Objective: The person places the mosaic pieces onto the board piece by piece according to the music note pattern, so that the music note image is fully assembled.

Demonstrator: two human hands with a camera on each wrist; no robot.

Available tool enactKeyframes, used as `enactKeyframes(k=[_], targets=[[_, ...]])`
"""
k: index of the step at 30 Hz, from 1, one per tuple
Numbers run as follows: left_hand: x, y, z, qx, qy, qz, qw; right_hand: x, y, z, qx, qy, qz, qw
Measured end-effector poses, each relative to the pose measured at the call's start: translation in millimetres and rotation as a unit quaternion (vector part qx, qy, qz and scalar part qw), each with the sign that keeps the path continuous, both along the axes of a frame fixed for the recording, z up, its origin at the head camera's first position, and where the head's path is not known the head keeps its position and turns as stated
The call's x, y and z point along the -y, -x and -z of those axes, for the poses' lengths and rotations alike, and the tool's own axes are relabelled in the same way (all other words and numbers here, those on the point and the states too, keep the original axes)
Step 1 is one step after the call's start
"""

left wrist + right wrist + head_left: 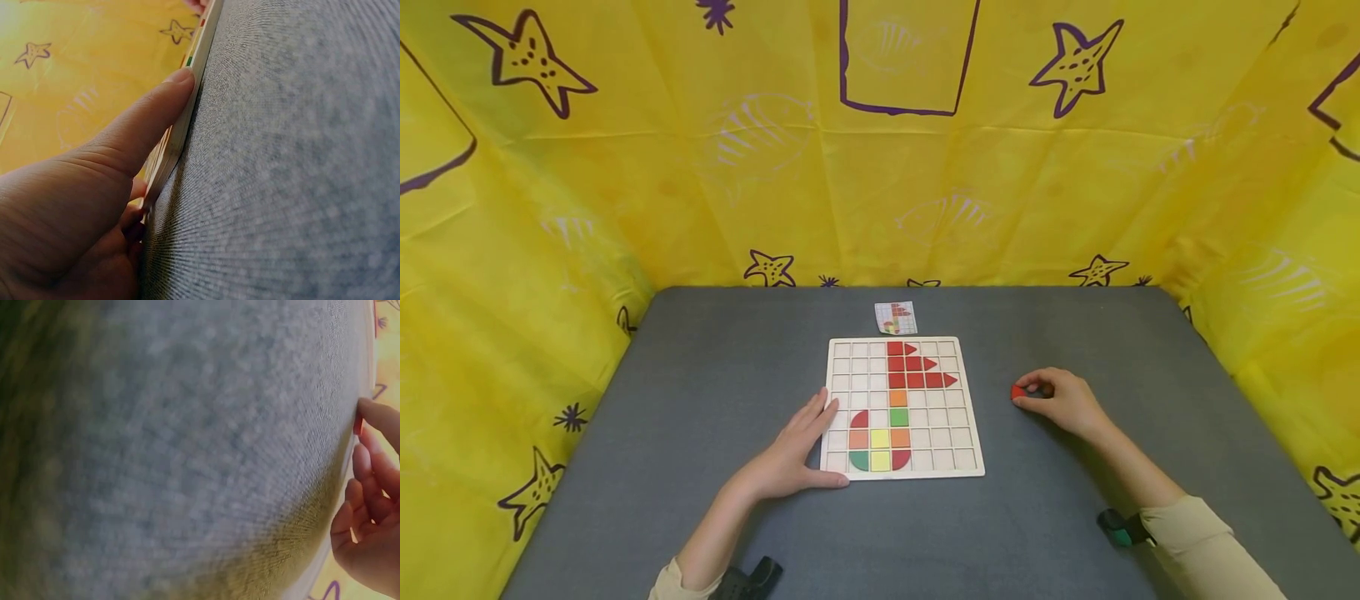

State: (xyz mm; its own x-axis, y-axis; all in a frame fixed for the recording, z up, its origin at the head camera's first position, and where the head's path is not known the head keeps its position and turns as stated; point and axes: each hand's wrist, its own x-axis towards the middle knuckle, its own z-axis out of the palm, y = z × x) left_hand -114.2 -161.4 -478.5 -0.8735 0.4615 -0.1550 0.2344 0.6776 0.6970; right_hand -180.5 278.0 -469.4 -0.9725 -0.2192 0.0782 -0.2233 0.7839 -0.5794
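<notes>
A square wooden grid board (942,417) lies on the grey table, with coloured tiles set in some of its cells. Red squares and red triangles form rows at its top; orange, green, yellow and rounded tiles sit lower down. My left hand (790,450) rests at the board's lower left corner, thumb along the near edge and fingers spread on the left side. In the left wrist view the thumb (150,115) touches the board's rim. Right of the board, my right hand (1063,402) pinches a small red tile (1017,392) between thumb and fingers, close to the tabletop.
A small printed card (896,317) with a coloured grid pattern lies just beyond the board's far edge. The grey table (737,350) is bordered by a yellow cloth (850,200) at the back and on both sides.
</notes>
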Motion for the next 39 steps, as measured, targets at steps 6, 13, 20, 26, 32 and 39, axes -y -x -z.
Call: enactKeyframes(k=[6,13,20,26,32,39], targets=[[0.4,0.2,0.3,-0.003,0.001,0.002,1.0,17.8,-2.1,0.0,0.005,0.025,0.013,0.9996],[0.6,0.3,0.2,-0.003,0.002,0.003,1.0,64.4,-5.7,-6.6,0.043,0.087,0.011,0.9952],[0.5,0.6,1.2,0.0,0.002,0.006,1.0,110.8,-8.9,-9.8,0.076,0.138,-0.013,0.9874],[0.2,0.0,0.4,0.002,0.003,0.002,1.0,147.2,-11.0,-5.5,0.073,0.147,-0.05,0.9851],[1.0,0.1,0.3,0.0,-0.002,0.006,1.0,174.9,-10.9,-2.9,0.054,0.093,-0.094,0.9897],[2.4,0.3,1.0,-0.005,-0.003,0.009,0.9999,190.4,-11.0,-7.2,0.044,0.028,-0.134,0.9896]])
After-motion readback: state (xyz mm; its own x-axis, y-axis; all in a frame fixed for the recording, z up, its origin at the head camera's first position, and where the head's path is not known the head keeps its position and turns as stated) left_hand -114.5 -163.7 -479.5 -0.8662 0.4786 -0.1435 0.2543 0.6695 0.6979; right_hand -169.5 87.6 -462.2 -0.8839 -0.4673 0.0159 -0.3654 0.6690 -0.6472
